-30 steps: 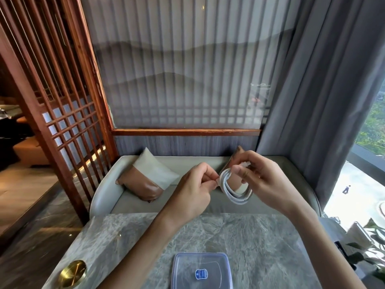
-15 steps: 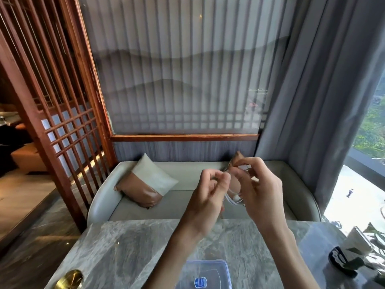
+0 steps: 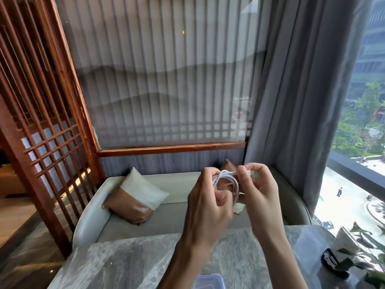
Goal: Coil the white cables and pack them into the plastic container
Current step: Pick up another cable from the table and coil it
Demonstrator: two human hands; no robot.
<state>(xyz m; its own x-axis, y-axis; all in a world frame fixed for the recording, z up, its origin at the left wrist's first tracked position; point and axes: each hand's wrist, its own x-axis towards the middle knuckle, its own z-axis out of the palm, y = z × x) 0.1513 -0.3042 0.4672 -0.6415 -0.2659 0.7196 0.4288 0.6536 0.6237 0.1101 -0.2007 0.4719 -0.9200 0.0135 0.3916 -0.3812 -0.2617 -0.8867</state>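
A white cable (image 3: pixel 226 180) wound into a small coil hangs in the air between both hands, above the far edge of the marble table (image 3: pixel 129 259). My left hand (image 3: pixel 208 207) grips the left side of the coil. My right hand (image 3: pixel 258 190) pinches the cable's loose end, whose plug tip (image 3: pixel 251 173) sticks out between thumb and forefinger. Only the far rim of the clear plastic container (image 3: pixel 208 281) shows at the bottom edge, below my left wrist.
A grey bench (image 3: pixel 177 213) with a brown and white cushion (image 3: pixel 136 197) stands beyond the table. A wooden lattice screen (image 3: pixel 41 142) is at the left, a grey curtain (image 3: pixel 302 101) at the right. A potted plant (image 3: pixel 366 255) and a dark object (image 3: pixel 333 261) sit on the table's right end.
The view has tilted up, so the container has slid almost out of frame. Both hands have shifted right with the coil, and my right hand now pinches the plug end.
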